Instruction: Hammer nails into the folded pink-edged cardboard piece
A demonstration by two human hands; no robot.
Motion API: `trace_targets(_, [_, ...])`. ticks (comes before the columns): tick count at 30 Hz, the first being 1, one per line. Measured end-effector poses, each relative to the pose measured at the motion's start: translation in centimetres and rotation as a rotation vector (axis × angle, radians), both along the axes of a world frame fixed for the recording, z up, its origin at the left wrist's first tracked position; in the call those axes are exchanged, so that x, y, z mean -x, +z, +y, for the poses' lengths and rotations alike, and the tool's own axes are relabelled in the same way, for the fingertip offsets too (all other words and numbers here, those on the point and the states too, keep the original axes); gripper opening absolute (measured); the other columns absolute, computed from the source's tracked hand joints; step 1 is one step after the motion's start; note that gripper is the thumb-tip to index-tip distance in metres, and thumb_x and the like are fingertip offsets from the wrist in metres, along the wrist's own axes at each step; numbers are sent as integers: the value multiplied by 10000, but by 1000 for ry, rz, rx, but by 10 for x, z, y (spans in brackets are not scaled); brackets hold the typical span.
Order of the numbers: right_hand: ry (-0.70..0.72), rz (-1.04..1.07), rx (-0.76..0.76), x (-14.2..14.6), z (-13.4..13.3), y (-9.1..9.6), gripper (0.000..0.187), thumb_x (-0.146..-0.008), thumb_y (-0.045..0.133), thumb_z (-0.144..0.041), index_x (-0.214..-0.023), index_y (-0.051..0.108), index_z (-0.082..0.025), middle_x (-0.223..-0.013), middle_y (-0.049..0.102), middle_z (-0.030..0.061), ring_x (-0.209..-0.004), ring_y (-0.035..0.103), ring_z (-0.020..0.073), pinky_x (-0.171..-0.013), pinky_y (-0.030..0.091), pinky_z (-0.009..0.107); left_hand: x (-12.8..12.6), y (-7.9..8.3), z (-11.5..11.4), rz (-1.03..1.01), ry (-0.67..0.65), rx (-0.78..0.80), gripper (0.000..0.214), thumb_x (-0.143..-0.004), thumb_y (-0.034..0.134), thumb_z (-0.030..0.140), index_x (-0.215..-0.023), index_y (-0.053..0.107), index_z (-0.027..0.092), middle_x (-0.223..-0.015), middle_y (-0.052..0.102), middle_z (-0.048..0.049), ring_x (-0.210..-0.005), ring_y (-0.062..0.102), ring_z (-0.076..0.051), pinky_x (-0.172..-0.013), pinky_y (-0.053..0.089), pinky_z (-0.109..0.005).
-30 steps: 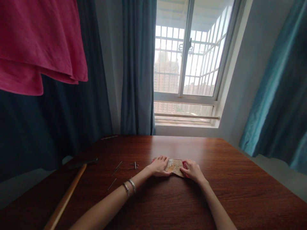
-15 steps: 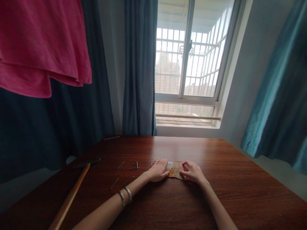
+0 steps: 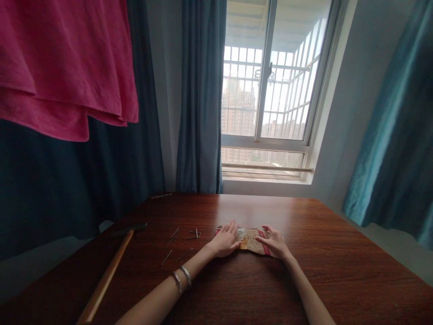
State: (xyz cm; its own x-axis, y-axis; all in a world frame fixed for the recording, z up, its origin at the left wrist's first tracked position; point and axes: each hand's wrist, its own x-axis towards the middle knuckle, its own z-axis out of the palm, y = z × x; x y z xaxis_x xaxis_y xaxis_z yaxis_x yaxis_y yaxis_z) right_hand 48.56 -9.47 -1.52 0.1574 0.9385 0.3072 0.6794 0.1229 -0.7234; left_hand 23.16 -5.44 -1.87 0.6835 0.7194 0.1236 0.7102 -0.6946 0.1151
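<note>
The fingers [image 3: 231, 226] of the left hand [image 3: 221, 244] are laid flat, thumb held apart, over the left end of a dotted strip [image 3: 251, 239]; those of the right hand [image 3: 276, 245] are spread at its right end, whether touching cannot be told. Nails [image 3: 166, 257] are scattered leftward; a hammer [image 3: 108, 275] is laid farther left on the table [image 3: 237, 293].

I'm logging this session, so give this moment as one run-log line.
left hand: flat on patterned piece | right hand: open, at piece's right end | table: hammer, nails at left
</note>
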Motion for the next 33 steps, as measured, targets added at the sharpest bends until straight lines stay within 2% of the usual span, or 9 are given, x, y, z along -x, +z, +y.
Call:
trace_targets(3, [-83, 97, -70, -11, 7, 1, 550, -675, 596, -539, -1077, 635, -167, -1124, 668, 116, -1059, 600, 263, -887, 450, 332, 6, 6, 3, -113, 56, -4, 706, -904, 222, 547, -1440, 191, 88, -1506, 153, -172, -1399, 87, -259, -1120, 135, -432])
trace_targets(6, [-197, 180, -114, -25, 11, 1, 498, -772, 447, -518, -1040, 634, -142, -1080, 683, 139, -1022, 621, 265, -870, 459, 346, 27, 22, 11, -281, 168, -21, 603, -914, 281, 475, -1370, 367, 90, -1457, 297, -173, -1370, 207, -248, -1099, 218, -409])
trace_targets(8, [-256, 225, -132, -34, 12, 0, 466, -779, 418, -479, -996, 644, -134, -1021, 702, 145, -971, 642, 270, -833, 472, 351, 53, 38, 15, -413, 311, -51, 465, -890, 374, 395, -1220, 546, 117, -1365, 447, -158, -1292, 355, -247, -1051, 304, -385])
trace_targets(11, [-301, 266, -147, -40, 13, -2, 404, -740, 452, -423, -934, 662, -138, -952, 721, 140, -919, 658, 276, -797, 479, 349, 104, 57, 14, -544, 554, -52, 312, -859, 421, 287, -997, 653, 130, -1066, 654, -115, -1000, 588, -197, -883, 430, -285])
trace_targets(14, [-301, 286, -154, -38, 12, -3, 352, -708, 472, -381, -886, 678, -157, -890, 734, 121, -883, 666, 274, -779, 479, 344, 155, 60, 2, -452, 762, 1, 204, -797, 501, 237, -836, 675, 139, -861, 697, -83, -820, 637, -183, -738, 442, -237])
trace_targets(18, [-269, 285, -153, -29, 8, -1, 308, -688, 477, -356, -823, 692, -182, -832, 740, 100, -855, 670, 266, -768, 474, 336, 198, 46, -21, -269, 889, 60, 147, -763, 543, 222, -781, 678, 168, -838, 705, -76, -830, 649, -206, -698, 428, -227])
trace_targets(23, [-245, 265, -131, -18, 4, 1, 307, -667, 477, -353, -798, 704, -194, -795, 741, 93, -792, 675, 271, -726, 473, 345, 214, 36, -35, -172, 948, 87, 165, -782, 551, 261, -844, 683, 185, -912, 705, -95, -913, 642, -239, -719, 434, -237])
trace_targets(29, [-247, 243, -118, -17, 2, 0, 308, -660, 471, -355, -787, 706, -201, -768, 741, 80, -790, 669, 268, -722, 463, 345, 212, 32, -25, -122, 870, 49, 190, -806, 504, 210, -844, 686, 172, -974, 687, -103, -948, 624, -219, -783, 433, -242])
trace_targets(33, [-252, 234, -111, -19, 2, -3, 311, -663, 468, -360, -788, 706, -202, -758, 740, 73, -783, 666, 264, -713, 463, 340, 208, 28, -18, -47, 892, 6, 218, -803, 454, 174, -867, 663, 163, -976, 674, -124, -923, 629, -244, -740, 452, -284])
